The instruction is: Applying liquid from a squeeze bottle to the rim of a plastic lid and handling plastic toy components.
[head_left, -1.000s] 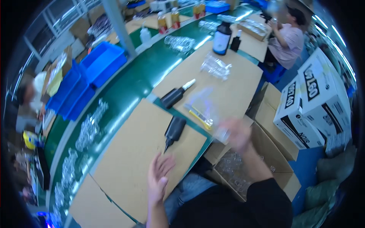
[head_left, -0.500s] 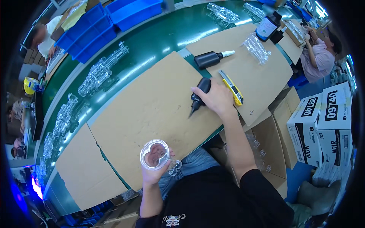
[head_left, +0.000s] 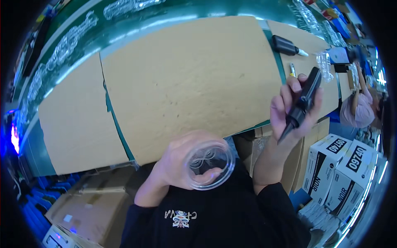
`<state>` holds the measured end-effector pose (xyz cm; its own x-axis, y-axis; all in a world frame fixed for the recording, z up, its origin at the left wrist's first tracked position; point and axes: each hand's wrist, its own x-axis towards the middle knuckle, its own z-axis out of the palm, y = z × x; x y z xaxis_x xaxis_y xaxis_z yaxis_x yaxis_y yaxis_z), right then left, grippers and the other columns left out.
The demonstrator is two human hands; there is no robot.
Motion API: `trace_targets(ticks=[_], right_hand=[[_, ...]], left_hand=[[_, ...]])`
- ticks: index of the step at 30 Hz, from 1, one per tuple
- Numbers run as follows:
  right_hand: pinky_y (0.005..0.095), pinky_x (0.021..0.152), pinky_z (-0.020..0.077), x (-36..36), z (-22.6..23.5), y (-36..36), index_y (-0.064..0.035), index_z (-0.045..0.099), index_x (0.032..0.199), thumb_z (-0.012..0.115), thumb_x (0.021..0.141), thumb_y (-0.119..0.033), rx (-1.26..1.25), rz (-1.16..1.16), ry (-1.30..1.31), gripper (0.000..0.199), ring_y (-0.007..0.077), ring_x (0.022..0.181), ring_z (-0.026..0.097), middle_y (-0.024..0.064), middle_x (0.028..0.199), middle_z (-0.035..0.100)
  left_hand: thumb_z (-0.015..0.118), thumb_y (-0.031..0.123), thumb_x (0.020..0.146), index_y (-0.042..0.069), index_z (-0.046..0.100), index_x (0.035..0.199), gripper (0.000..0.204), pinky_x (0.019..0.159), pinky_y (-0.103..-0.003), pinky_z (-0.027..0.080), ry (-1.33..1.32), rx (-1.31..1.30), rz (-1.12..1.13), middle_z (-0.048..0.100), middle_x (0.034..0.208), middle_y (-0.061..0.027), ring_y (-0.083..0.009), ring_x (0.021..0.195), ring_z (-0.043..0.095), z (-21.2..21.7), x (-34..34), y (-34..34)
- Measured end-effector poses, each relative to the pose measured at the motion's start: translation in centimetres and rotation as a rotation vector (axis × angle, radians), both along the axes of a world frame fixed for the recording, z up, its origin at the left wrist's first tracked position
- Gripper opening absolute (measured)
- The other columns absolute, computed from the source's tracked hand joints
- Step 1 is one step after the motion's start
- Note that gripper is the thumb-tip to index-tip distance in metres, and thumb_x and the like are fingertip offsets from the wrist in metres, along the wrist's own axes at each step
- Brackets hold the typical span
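Note:
In front of my chest, my left hand (head_left: pixel 175 159) is wrapped round a clear, glass-like vessel (head_left: pixel 210 166). The vessel's round open rim faces up, and curved clear shapes show inside it. Off to the right, my right hand (head_left: pixel 305 126) is raised above the work surface and grips a black squeeze bottle (head_left: pixel 307 93). Its pointed nozzle slants down and to the left, apart from the vessel. Just behind this hand lies a yellow utility knife (head_left: pixel 292 71), partly hidden by the fingers. A second black bottle with a white tip (head_left: pixel 285 45) lies farther back.
Brown cardboard sheets (head_left: pixel 186 78) cover the green table. Several clear glass-like pieces (head_left: pixel 68 46) lie along its far side, and another (head_left: pixel 324 66) lies at the right. White cartons (head_left: pixel 347 177) stand at right, a brown box (head_left: pixel 91 211) at lower left. A co-worker (head_left: pixel 357 105) sits at far right.
My right hand has lifted the black bottle off the cardboard and turned palm-up with it. My left hand has brought the vessel closer to my chest. The view has swung round.

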<state>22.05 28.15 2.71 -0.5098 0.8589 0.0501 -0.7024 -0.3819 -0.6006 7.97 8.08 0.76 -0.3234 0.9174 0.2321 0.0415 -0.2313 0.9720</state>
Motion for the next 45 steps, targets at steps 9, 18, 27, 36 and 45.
trace_targets(ticks=[9, 18, 27, 36, 45], right_hand=[[0.023, 0.044, 0.0426, -1.0, 2.1, -3.6, -0.0031, 0.043, 0.124, 0.049, 0.094, -0.047, 0.426, -0.036, -0.037, 0.053, 0.0139, 0.053, 0.053, 0.0121, 0.097, 0.057], [0.0243, 0.037, 0.0438, -0.9, 1.5, -5.0, -0.0015, 0.04, 0.127, 0.044, 0.095, -0.05, 0.459, -0.193, -0.231, 0.059, 0.0141, 0.046, 0.053, 0.0111, 0.101, 0.056], [0.0235, 0.038, 0.0437, -1.1, 1.6, -5.1, -0.0014, 0.041, 0.128, 0.045, 0.095, -0.048, 0.547, -0.235, -0.296, 0.057, 0.0133, 0.046, 0.052, 0.0106, 0.102, 0.056], [0.0227, 0.039, 0.0434, -0.7, 1.5, -4.8, -0.0019, 0.041, 0.127, 0.047, 0.095, -0.046, 0.579, -0.238, -0.262, 0.055, 0.0122, 0.047, 0.052, 0.0102, 0.102, 0.057], [0.0219, 0.04, 0.0431, -0.2, 1.7, -4.5, -0.0024, 0.042, 0.126, 0.049, 0.095, -0.044, 0.617, -0.257, -0.23, 0.052, 0.0111, 0.049, 0.052, 0.0098, 0.102, 0.057]], left_hand=[[0.071, 0.02, 0.072, 0.003, 0.067, 0.093, 0.028, 0.065, -0.03, 0.048, 0.189, 0.129, -0.06, 0.066, 0.089, -0.0074, -0.0222, 0.072, 0.06, -0.2, 1.0, 1.2], [0.067, 0.023, 0.076, 0.003, 0.067, 0.093, 0.027, 0.062, -0.03, 0.045, 0.236, 0.181, -0.073, 0.064, 0.086, -0.0073, -0.0217, 0.07, 0.058, -0.4, 1.9, 1.9], [0.066, 0.022, 0.078, 0.003, 0.067, 0.093, 0.024, 0.061, -0.03, 0.045, 0.233, 0.191, -0.065, 0.063, 0.087, -0.0074, -0.0216, 0.071, 0.059, -0.3, 2.4, 2.1], [0.067, 0.021, 0.078, 0.002, 0.067, 0.09, 0.023, 0.061, -0.03, 0.045, 0.226, 0.221, -0.076, 0.063, 0.086, -0.0074, -0.0211, 0.071, 0.059, -0.3, 2.4, 2.3], [0.068, 0.02, 0.077, 0.002, 0.068, 0.092, 0.023, 0.061, -0.03, 0.045, 0.2, 0.227, -0.066, 0.063, 0.086, -0.0073, -0.0209, 0.071, 0.059, -0.3, 2.8, 2.4]])
